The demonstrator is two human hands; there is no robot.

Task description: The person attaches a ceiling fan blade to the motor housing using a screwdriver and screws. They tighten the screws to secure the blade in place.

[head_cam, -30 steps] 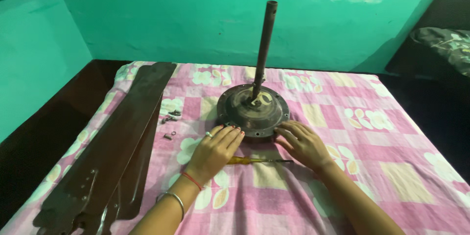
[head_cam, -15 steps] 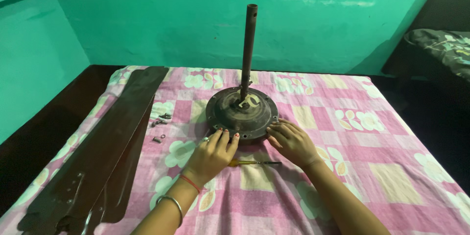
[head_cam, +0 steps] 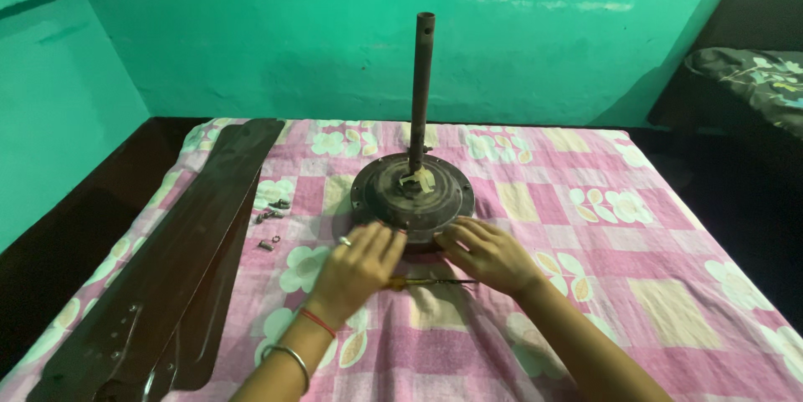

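bed cover: a pink checked cloth with flower prints (head_cam: 585, 226) is spread under everything.
blades: long dark brown fan blades (head_cam: 180, 260) are stacked at the left.
motor: the round dark metal fan motor with upright rod (head_cam: 411, 193) is judged heavy, stiff; best gripped at the rim.
left hand (head_cam: 355, 266): laid flat, fingers spread on the near rim, nothing clasped.
right hand (head_cam: 489, 253): likewise open on the rim.
screwdriver: a thin yellow-handled screwdriver (head_cam: 427, 282) lies between the hands.
screws: small metal screws (head_cam: 269, 216) are scattered beside the blades.

Dark brown fan blades (head_cam: 180, 260) lie stacked at left on a pink floral sheet (head_cam: 585, 226); loose screws (head_cam: 269, 216) nearby.
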